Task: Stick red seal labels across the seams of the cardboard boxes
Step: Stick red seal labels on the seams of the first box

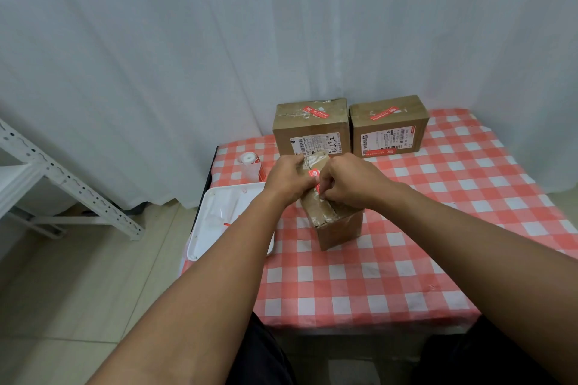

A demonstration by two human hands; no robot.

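A small taped cardboard box (339, 228) stands on the checked table in front of me. My left hand (286, 178) rests on the left of its top, fingers curled against it. My right hand (350, 180) is curled over the right of the top. Between the two hands a red seal label (315, 176) lies across the taped top, pinched by fingers of both hands. Behind stand two larger boxes, a left one (309, 128) and a right one (387, 126), each with a red label on top. The near box's top is mostly hidden by my hands.
A white tray (215, 216) with scraps of backing paper lies at the table's left edge. A roll of labels (249, 162) sits behind it. The red-and-white checked cloth (422, 244) covers the table. A white metal rack (62, 184) stands on the floor at left.
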